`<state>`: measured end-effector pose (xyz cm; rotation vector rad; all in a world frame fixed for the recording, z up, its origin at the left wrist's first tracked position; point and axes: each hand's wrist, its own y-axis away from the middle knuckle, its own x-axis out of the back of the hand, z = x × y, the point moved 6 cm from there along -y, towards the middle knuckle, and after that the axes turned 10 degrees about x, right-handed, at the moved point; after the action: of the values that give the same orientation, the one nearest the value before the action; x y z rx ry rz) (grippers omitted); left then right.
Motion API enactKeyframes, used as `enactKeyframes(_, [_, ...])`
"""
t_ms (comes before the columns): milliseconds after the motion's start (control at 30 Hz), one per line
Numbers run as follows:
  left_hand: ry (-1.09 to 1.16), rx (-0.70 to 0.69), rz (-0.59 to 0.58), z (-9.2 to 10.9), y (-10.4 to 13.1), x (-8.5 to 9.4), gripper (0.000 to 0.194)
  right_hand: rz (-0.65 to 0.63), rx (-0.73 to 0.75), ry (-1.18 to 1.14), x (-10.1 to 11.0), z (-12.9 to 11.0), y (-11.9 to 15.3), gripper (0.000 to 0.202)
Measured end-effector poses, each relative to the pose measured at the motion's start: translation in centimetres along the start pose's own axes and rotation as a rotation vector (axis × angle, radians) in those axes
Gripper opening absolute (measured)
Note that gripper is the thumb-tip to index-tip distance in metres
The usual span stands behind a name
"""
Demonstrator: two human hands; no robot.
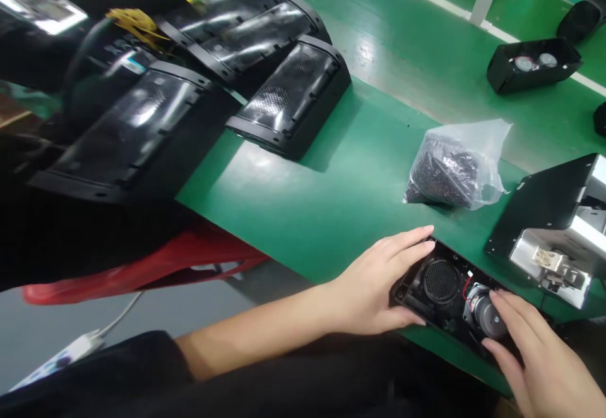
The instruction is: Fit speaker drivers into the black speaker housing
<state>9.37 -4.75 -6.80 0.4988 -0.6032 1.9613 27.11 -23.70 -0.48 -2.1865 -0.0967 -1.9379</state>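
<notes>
**Both hands on open speaker housing at near table edge**

Green table fills most of the view, a white stripe crossing its far right side.

Stack of black speaker shells sits at far left, overlapping each other, glossy film on their faces; the nearest one leans off the table edge. Red plastic item hangs below them, partly hidden.

Metal fixture with black plate and silver block sits at right edge, just beyond the housing.

Another black housing lies far right, open side showing two round silver parts, well apart from the hands.

Clear plastic bag of small dark parts lies mid-table, near but not touching the open housing.

Open speaker housing lies at the near table edge, bottom right, inside facing up: round mesh driver at left, a silver round driver at right, red wire between them.

Left hand grips the housing's left end, fingers stretched over the far rim, thumb on the near side. Right hand rests open on the right part, fingertips touching the silver driver; not closed around anything.

White cable and adapter lie low left, below table level.
</notes>
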Motion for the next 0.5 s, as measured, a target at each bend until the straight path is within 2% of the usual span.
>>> enactKeyframes(233, [-0.006,0.001,0.005,0.2,-0.2,0.1,0.105,-0.007,0.068,-0.010,-0.2,0.0,0.5,0.034])
enactKeyframes(500, [-0.020,-0.001,0.015,0.2,-0.3,-0.1,0.101,0.021,0.004,-0.019,-0.7,-0.1,1.3,0.033])
